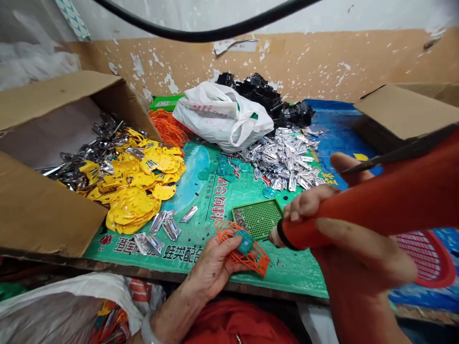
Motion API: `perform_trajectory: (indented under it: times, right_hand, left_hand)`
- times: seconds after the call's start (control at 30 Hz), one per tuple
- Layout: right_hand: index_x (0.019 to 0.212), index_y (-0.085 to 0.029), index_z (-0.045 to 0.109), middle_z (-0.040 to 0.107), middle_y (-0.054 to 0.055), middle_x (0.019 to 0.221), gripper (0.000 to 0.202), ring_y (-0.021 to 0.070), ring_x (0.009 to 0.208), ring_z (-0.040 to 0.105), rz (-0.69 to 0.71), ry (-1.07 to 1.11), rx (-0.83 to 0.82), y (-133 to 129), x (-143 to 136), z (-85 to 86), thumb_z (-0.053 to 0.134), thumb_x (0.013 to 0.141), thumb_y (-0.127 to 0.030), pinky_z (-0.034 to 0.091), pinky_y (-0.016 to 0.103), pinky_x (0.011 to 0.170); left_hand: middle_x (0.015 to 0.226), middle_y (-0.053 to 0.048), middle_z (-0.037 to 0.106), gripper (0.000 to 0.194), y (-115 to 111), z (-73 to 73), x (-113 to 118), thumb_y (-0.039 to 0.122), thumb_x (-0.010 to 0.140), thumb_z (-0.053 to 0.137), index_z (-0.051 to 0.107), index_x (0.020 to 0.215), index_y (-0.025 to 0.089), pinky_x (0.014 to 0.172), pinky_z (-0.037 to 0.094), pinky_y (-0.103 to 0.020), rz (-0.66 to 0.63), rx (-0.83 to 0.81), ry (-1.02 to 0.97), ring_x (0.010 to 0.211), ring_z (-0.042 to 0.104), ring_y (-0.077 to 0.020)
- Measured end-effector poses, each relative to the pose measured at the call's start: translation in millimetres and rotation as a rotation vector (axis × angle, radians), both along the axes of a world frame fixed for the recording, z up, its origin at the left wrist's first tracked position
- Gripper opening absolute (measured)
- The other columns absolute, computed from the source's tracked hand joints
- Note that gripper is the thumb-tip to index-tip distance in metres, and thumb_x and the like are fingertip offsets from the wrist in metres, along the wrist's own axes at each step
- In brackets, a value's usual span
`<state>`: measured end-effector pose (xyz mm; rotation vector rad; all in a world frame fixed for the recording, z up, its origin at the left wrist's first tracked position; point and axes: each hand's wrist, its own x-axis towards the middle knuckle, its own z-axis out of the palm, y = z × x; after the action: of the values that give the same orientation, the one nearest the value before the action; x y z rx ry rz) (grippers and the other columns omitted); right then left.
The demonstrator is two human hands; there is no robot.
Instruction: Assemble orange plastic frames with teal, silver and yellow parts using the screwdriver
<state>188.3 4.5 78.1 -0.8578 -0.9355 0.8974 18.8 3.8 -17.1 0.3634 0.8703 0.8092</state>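
Note:
My left hand [218, 258] is closed on an orange plastic lattice frame [258, 262], with a teal plastic piece [245, 241] lying on it under my thumb. My right hand [362, 258] wraps round a red power screwdriver [358, 203] with a black ring near its front end and a dark lever along its top. The tool's nose points down towards the orange frame; its bit is hidden. Just beyond the frame sits a green mesh tray [263, 217] with small screws heaped at its left side.
An open cardboard box [46, 210] at left spills yellow plastic pieces [134, 205] and metal parts. Behind are a white plastic bag [222, 117], silvery packets [287, 157], black parts [258, 93] and orange pieces [167, 126]. A red basket [435, 258] and another box [409, 110] stand right.

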Motion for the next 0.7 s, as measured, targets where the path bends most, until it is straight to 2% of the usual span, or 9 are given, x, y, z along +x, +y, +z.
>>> perform_trajectory:
  times: [0.07,0.17,0.43,0.6,0.7]
  right_hand:
    - [0.121,-0.036,0.057,0.063,-0.001,0.068,0.061,0.0198,0.06,0.059,0.073,-0.015,-0.01,-8.1,-7.8,1.1,0.083,0.066,-0.033,0.055,0.036,0.055]
    - [0.123,-0.036,0.056,0.062,-0.001,0.069,0.061,0.0193,0.061,0.059,0.104,-0.042,0.003,-12.2,-15.7,-1.3,0.082,0.068,-0.036,0.055,0.037,0.059]
    - [0.123,-0.037,0.056,0.061,-0.001,0.069,0.06,0.0199,0.06,0.059,0.12,-0.057,-0.025,-12.0,-21.5,-6.6,0.081,0.069,-0.039,0.056,0.037,0.057]
    - [0.12,-0.038,0.059,0.063,-0.002,0.069,0.055,0.0186,0.06,0.059,0.132,-0.056,-0.022,-9.7,-21.7,-9.0,0.081,0.069,-0.037,0.056,0.036,0.06]
    - [0.111,-0.036,0.063,0.064,-0.001,0.071,0.044,0.0176,0.062,0.06,0.128,-0.039,-0.013,-8.7,-22.2,-10.4,0.08,0.07,-0.036,0.056,0.034,0.062]
  left_hand:
    - [0.08,-0.006,0.072,0.028,-0.5,0.5,-0.3,0.027,0.072,0.078,0.067,0.094,0.013,0.068,0.06,-0.042,-0.014,0.021,-0.002,0.072,0.071,-0.0234]
    - [0.081,-0.006,0.072,0.028,-0.8,1.8,-0.7,0.026,0.072,0.077,0.066,0.095,0.014,0.063,0.059,-0.036,-0.029,0.05,-0.023,0.07,0.07,-0.0217]
    - [0.074,-0.003,0.069,0.032,0.7,6.2,-0.5,0.027,0.063,0.084,0.065,0.085,0.015,0.064,0.058,-0.035,-0.003,-0.001,-0.031,0.065,0.067,-0.0185]
    - [0.081,-0.005,0.071,0.035,0.6,3.7,-0.1,0.029,0.065,0.083,0.067,0.092,0.014,0.066,0.058,-0.036,-0.022,0.025,-0.041,0.067,0.066,-0.0189]
    - [0.08,-0.005,0.071,0.032,0.9,2.6,0.0,0.029,0.068,0.082,0.068,0.091,0.013,0.065,0.058,-0.035,-0.028,0.026,-0.048,0.068,0.066,-0.0185]
